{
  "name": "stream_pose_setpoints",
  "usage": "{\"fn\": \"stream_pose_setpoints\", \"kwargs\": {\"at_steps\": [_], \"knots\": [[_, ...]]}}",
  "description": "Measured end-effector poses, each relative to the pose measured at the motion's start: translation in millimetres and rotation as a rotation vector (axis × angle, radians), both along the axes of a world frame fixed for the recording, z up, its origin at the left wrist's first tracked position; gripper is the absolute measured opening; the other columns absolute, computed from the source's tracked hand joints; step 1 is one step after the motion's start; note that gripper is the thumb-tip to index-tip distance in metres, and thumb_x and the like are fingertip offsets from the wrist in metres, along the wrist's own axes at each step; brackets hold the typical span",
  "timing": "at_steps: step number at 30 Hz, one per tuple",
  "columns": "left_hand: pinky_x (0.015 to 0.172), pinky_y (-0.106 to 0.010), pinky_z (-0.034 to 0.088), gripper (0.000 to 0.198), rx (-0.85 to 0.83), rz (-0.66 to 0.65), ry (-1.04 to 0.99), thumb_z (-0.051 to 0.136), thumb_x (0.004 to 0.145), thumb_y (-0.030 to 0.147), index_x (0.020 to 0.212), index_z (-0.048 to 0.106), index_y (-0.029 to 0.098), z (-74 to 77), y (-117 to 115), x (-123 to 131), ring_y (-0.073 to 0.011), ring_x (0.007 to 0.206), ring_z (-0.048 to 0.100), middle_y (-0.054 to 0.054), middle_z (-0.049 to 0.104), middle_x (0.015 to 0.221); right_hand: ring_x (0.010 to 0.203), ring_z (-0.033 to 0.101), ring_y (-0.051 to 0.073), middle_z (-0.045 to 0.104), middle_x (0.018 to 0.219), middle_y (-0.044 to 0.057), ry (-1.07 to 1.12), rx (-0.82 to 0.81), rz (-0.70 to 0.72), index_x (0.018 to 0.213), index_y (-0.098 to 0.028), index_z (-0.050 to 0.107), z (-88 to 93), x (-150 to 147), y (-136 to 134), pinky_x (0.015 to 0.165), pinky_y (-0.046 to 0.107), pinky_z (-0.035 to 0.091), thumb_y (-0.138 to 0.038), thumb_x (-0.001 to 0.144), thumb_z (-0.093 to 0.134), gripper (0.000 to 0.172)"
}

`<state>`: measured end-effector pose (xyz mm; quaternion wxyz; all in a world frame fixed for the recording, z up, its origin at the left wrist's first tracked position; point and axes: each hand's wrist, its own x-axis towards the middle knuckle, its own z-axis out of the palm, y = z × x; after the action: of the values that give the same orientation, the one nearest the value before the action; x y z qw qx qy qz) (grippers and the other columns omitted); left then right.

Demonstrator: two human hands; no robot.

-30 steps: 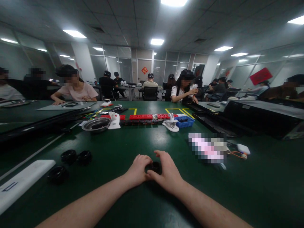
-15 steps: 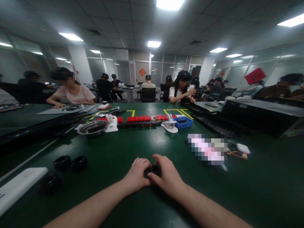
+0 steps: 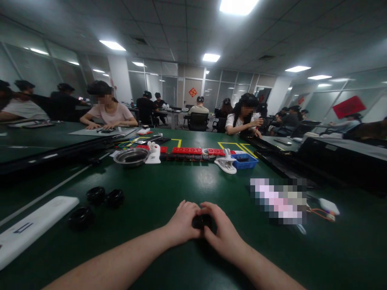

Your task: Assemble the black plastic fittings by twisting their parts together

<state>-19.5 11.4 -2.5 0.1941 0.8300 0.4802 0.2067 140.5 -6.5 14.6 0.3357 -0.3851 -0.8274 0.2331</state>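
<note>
Close to the table's near side, my left hand [image 3: 185, 219] and my right hand [image 3: 224, 228] curve round a dark, rounded black part [image 3: 202, 220]. Fingers of both hands are bent about it from either side, their tips nearly meeting at the top. Much of the part is covered, so its exact shape cannot be made out. Off to the left lie three glossy black ring-shaped parts, two side by side [image 3: 96, 195] [image 3: 115, 197] and one nearer [image 3: 81, 218]. They look like small tyres or wheels.
A long white panel [image 3: 36, 229] lies at left. Farther off stand a metal bowl [image 3: 130, 157], white clamp-like pieces [image 3: 153, 153] [image 3: 226, 162], a red strip [image 3: 187, 150] and a blue tray [image 3: 246, 163]. A pixelated item [image 3: 278, 201] lies right. Two people sit across the table.
My view has turned a little left, so the table things appear farther right. The fingers of my right hand have moved closer over the black part. Both hands stay round it.
</note>
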Motion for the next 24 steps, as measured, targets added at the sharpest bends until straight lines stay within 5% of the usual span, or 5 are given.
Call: {"fn": "stream_pose_setpoints", "kwargs": {"at_steps": [4, 8, 15, 20, 24], "knots": [[0.094, -0.042, 0.025, 0.032, 0.015, -0.008, -0.004, 0.065, 0.058, 0.037, 0.083, 0.055, 0.021, 0.2, -0.6, 0.4, -0.0216, 0.09, 0.048, -0.001, 0.056, 0.09, 0.106, 0.044, 0.022, 0.047, 0.112, 0.008, 0.043, -0.014, -0.024, 0.115, -0.02, 0.037, 0.7, 3.0, 0.5, 0.092, 0.039, 0.034, -0.005, 0.06, 0.052, 0.059], [0.09, -0.041, 0.029, 0.024, 0.019, -0.008, 0.009, 0.064, 0.06, 0.037, 0.073, 0.054, 0.02, 1.2, 0.3, 1.7, -0.0203, 0.085, 0.05, 0.0, 0.056, 0.083, 0.09, 0.051, 0.021, 0.052, 0.093, 0.004, 0.036, -0.062, -0.162, 0.109, -0.02, 0.042, -0.9, 2.6, 4.2, 0.083, 0.038, 0.041, -0.016, 0.061, 0.063, 0.053], [0.088, -0.04, 0.03, 0.029, 0.028, -0.029, -0.017, 0.064, 0.06, 0.036, 0.082, 0.054, 0.02, -3.8, 4.2, 0.0, -0.0231, 0.088, 0.05, -0.003, 0.056, 0.089, 0.104, 0.045, 0.019, 0.048, 0.11, 0.006, 0.084, -0.048, 0.011, 0.116, -0.022, 0.036, 3.4, 5.9, 0.3, 0.092, 0.037, 0.035, -0.001, 0.058, 0.049, 0.062], [0.086, -0.039, 0.031, 0.027, 0.024, -0.037, 0.013, 0.063, 0.06, 0.04, 0.074, 0.053, 0.02, -2.3, 3.5, 0.6, -0.0216, 0.086, 0.049, -0.001, 0.055, 0.084, 0.093, 0.049, 0.022, 0.05, 0.098, 0.005, 0.038, -0.071, -0.197, 0.108, -0.019, 0.042, 3.3, 5.3, 2.3, 0.083, 0.039, 0.04, -0.017, 0.057, 0.066, 0.057], [0.085, -0.038, 0.032, 0.026, 0.022, -0.03, 0.017, 0.064, 0.061, 0.039, 0.075, 0.053, 0.02, 0.3, 2.1, 2.3, -0.0214, 0.085, 0.049, -0.001, 0.055, 0.083, 0.089, 0.05, 0.019, 0.051, 0.093, 0.003, 0.049, -0.072, -0.203, 0.109, -0.021, 0.042, -3.6, 4.3, 4.6, 0.082, 0.037, 0.041, -0.016, 0.058, 0.067, 0.057]]}}
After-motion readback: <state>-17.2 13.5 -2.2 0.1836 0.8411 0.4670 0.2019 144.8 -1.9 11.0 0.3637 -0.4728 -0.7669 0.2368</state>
